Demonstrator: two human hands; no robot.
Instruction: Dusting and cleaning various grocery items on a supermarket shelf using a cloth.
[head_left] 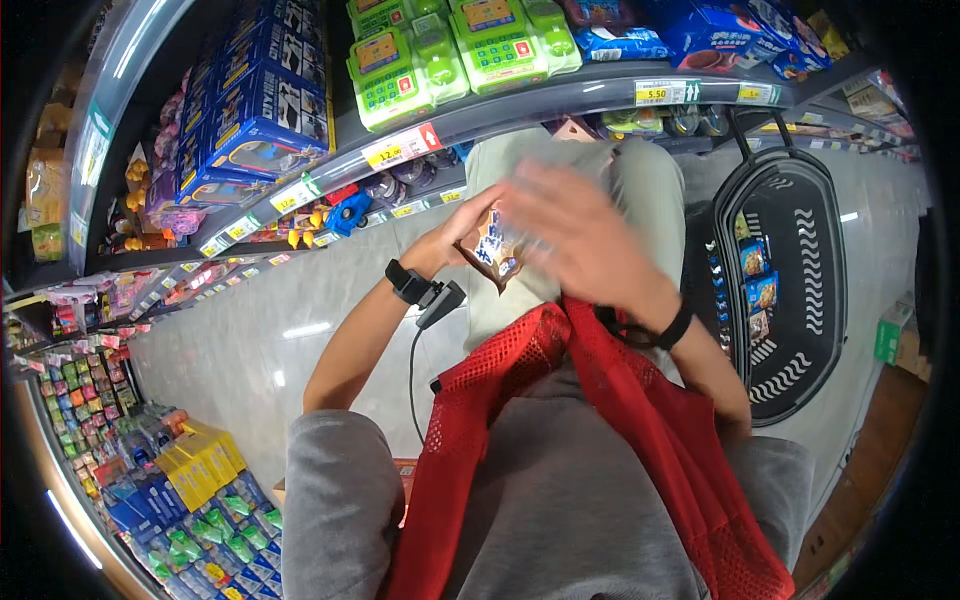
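My left hand (462, 232) is closed on the side of a small brown snack packet (492, 250) with white and blue print, held in front of my light trousers (515, 285). Over the packet's right side and upper edge lies my right hand (585, 240), smeared by motion. Its back faces up and hides part of the packet; whether its fingers grip the wrapper does not show.
On the floor to my right stands a black shopping basket (785, 240) with several snack packets (760, 275) inside. A shelf edge (560, 95) curves across ahead, bearing green toy sets (405, 75) and blue boxes (260, 120). Stacked goods (200, 465) stand at the lower left.
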